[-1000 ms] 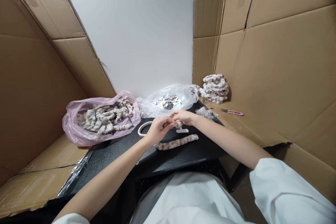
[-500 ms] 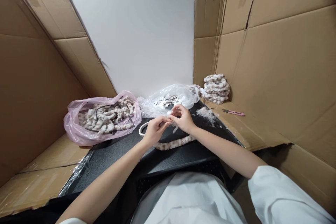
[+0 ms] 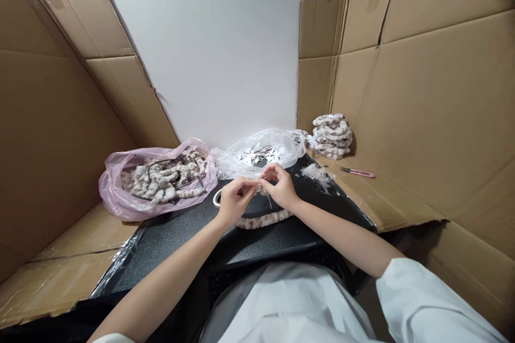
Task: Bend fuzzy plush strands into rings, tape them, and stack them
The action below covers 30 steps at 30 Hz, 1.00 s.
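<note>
A fluffy white-and-brown band (image 3: 263, 220) curves over the black tabletop below my hands, its far part rising to my fingers. My left hand (image 3: 236, 197) is closed in a pinch at the band's far end. Close against it, my right hand (image 3: 280, 187) pinches the same furry end, thumb and forefinger meeting. A thin pale strip (image 3: 270, 202) hangs below the right fingers; what it belongs to is hidden. Partly behind my left hand lies a roll of white tape (image 3: 217, 198).
A pink plastic bag (image 3: 112, 201) of fluffy bands and dark hoops lies left. Behind my hands, a clear bag (image 3: 287, 144) holds small white tags (image 3: 257, 155). At right are a stack of fluffy bands (image 3: 332, 136), loose fluff (image 3: 317, 176), pink thread snips (image 3: 357, 172) and cardboard walls (image 3: 442, 96).
Both hands stay together and have shifted only slightly. A white bit at the right fingertips no longer shows, and the hanging strip looks thinner. More of the furry end shows between the fingers.
</note>
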{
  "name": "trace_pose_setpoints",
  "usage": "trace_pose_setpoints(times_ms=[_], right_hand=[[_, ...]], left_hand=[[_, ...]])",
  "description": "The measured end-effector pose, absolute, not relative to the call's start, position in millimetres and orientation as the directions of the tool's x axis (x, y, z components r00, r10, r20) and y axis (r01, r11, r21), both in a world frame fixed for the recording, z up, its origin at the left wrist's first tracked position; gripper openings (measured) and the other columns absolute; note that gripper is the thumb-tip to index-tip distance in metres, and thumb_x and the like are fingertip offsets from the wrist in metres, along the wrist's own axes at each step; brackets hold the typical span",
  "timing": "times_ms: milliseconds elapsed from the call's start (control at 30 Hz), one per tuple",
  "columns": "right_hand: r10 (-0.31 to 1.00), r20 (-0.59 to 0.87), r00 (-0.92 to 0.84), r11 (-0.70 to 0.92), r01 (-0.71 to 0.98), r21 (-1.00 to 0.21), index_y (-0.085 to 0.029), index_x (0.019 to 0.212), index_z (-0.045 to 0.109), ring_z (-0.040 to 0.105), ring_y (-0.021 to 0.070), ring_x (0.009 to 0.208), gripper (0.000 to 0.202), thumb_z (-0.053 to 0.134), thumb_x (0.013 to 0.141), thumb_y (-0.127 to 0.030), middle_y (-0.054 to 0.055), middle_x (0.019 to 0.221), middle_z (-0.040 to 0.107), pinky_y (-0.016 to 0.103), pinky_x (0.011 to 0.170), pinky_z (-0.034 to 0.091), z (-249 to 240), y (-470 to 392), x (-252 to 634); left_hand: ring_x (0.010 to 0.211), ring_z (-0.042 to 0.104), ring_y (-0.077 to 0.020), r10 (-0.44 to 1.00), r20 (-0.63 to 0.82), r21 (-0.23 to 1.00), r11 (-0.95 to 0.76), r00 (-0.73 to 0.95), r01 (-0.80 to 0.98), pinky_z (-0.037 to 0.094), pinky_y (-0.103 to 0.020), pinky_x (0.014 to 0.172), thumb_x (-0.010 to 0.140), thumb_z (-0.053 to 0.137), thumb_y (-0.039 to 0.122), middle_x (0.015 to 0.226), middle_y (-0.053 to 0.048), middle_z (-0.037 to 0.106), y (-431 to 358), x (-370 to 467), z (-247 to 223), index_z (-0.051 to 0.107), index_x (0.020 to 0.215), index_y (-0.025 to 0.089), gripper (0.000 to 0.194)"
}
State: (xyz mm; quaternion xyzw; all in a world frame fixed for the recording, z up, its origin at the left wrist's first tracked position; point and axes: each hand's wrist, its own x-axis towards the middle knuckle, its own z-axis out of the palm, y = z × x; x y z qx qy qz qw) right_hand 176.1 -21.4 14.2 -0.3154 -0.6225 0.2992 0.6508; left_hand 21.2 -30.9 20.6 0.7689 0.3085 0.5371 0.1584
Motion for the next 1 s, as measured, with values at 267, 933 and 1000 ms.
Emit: trace_pose_setpoints(times_ms=[267,933,1000], right_hand=[[0.786,0.617,0.035,0.616,0.026,-0.787,-0.022,0.080,0.051,0.065,0.0155,0.067,0.019,0.067,0.069,-0.023,-0.001,0.074,0.064,0.028,0.067,0.052,13,-24,178],[0.763,0.642,-0.074,0.646,0.039,-0.763,-0.021,0.075,0.055,0.061,0.0145,0.069,0.013,0.064,0.067,-0.016,-0.002,0.072,0.062,0.028,0.069,0.049,13,-29,184],[0.737,0.673,-0.063,0.676,0.099,-0.730,-0.021,0.074,0.055,0.059,0.0139,0.066,0.011,0.063,0.068,-0.016,-0.002,0.071,0.062,0.027,0.066,0.047,13,-31,185]], left_hand=[[0.059,0.056,-0.0115,0.843,0.518,0.814,-0.538,0.145,0.220,0.044,-0.021,0.054,0.076,0.071,0.037,0.069,0.001,0.060,-29,25,18,0.060,0.093,0.017,0.029],[0.057,0.058,-0.0129,0.928,0.236,0.957,-0.274,0.289,0.097,0.047,-0.025,0.058,0.064,0.077,0.044,0.061,-0.003,0.065,-21,25,16,0.069,0.069,0.014,0.031],[0.058,0.059,-0.0133,0.935,0.157,0.981,-0.186,0.317,0.063,0.048,-0.026,0.059,0.060,0.081,0.043,0.063,-0.004,0.067,-19,23,15,0.072,0.070,0.015,0.031]])
